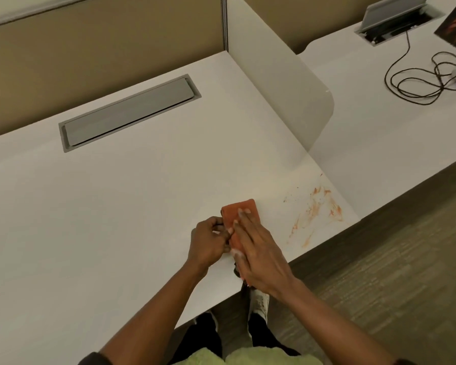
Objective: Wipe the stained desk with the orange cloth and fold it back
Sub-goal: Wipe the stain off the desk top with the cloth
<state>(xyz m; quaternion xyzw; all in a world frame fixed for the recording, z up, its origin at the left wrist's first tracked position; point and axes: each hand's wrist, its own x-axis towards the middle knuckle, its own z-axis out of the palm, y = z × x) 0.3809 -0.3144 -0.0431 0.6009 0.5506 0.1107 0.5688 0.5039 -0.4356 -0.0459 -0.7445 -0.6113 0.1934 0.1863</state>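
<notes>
The orange cloth lies folded into a narrow strip on the white desk, close to the front edge. My right hand rests flat on top of the cloth, fingers spread, covering its near half. My left hand pinches the cloth's left edge with curled fingers. Orange-red smears of the stain spread over the desk just right of the cloth, near the desk's right corner.
A grey cable hatch is set into the desk at the back. A white divider panel stands along the right side. The neighbouring desk holds a coiled black cable and an open hatch. Carpet lies below right.
</notes>
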